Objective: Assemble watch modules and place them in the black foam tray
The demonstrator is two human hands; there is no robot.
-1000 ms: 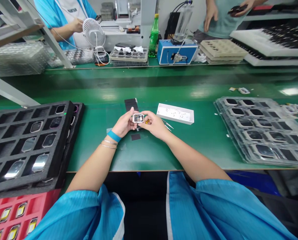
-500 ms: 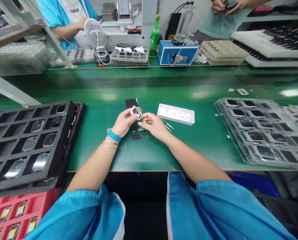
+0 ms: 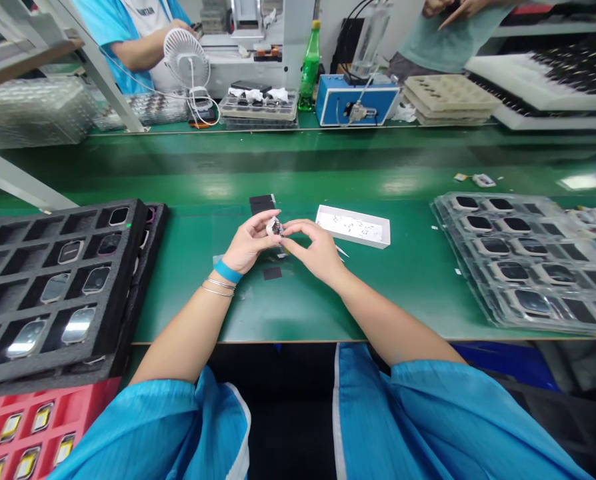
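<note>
My left hand [image 3: 251,241] grips a small smartwatch case [image 3: 275,227] above the green table, its open side showing dark and silvery inner parts. The thumb and forefinger of my right hand [image 3: 314,248] pinch the right edge of this case; whatever small part may lie between those fingertips is hidden. Below the hands is a small dark square sheet [image 3: 273,273], and a black pad [image 3: 262,204] lies just beyond them. A white box [image 3: 354,227] with many tiny dark pieces stands beyond my right hand. Tweezer tips [image 3: 343,251] poke out beside that hand.
On the left, a black foam tray [image 3: 91,340] holds watches, with a red tray [image 3: 91,393] of small parts nearer me. Stacked clear trays [image 3: 483,303] of watches fill the right. Across the table are a fan [image 3: 187,59], a green bottle [image 3: 309,70] and two people.
The watch case has been tilted in my left hand. My right fingers have closed in on its edge, and the yellow bit seen at them earlier is out of sight.
</note>
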